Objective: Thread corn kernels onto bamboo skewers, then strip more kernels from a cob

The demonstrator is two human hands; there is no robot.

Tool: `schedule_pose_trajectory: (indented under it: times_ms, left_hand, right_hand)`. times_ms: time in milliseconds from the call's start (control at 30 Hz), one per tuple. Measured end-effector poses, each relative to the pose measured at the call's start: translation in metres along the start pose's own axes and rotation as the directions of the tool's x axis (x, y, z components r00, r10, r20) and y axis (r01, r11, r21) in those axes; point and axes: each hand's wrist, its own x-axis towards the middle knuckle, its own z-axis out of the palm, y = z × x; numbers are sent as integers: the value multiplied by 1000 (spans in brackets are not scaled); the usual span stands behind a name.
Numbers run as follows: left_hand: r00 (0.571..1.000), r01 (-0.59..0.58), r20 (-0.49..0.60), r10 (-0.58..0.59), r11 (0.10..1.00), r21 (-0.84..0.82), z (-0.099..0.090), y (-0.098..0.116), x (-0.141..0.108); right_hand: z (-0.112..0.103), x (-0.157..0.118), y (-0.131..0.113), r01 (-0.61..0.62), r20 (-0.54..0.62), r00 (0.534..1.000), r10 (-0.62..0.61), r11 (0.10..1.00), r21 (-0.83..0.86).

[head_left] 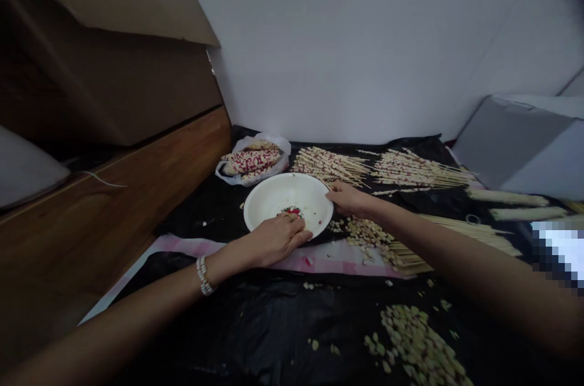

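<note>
A white oval bowl (264,197) with a red and green print on its bottom is in front of me. My right hand (349,198) grips its right rim between thumb and fingers. Over the near rim, my left hand (278,237) reaches into the bowl with its fingers drawn together and curled down. Whatever may be in its fingertips is hidden. A few small bits lie inside the bowl. Behind it is a clear plastic bag (283,145) of red-and-white corn cobs (253,161). Bundles of sticks threaded with kernels (319,164) lie just beyond the right hand.
More threaded sticks (406,168) lie farther right. Bare sticks (469,231) and loose pale pieces (365,234) are under my right forearm. A heap of greenish pieces (420,340) sits on the black sheet (255,325). Cardboard (137,75) stands left, a white box (524,142) right.
</note>
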Motion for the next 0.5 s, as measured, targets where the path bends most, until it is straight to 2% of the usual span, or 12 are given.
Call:
schedule_pose_trajectory:
  times_ms: [100,200,267,333,400,467,500]
  left_hand:
    - [997,77,3,-77,995,-57,0,-8,4]
    - [985,167,-20,-172,975,-145,-2,-19,10]
    - [972,200,-72,-224,947,-252,-5,-25,13]
    - [950,233,-89,-300,868,-438,-11,-31,15]
    - [919,293,6,-393,674,-679,-18,-35,15]
    - [884,351,171,-435,375,-858,-24,-40,15]
    - [872,366,251,-421,218,-905,-26,-42,15]
  right_hand:
    - [-19,-7,1,60,36,998,-56,993,-104]
    - [-44,-24,6,143,67,989,-132,967,-212]
    - [-57,-43,12,185,118,980,-157,944,-274]
    - [-65,-65,21,213,185,970,-160,925,-316]
    - [-68,-87,32,234,240,958,-156,908,-346]
    - [-65,-107,47,249,273,950,-149,892,-378]
    - [-62,-115,54,254,275,951,-144,868,-426]
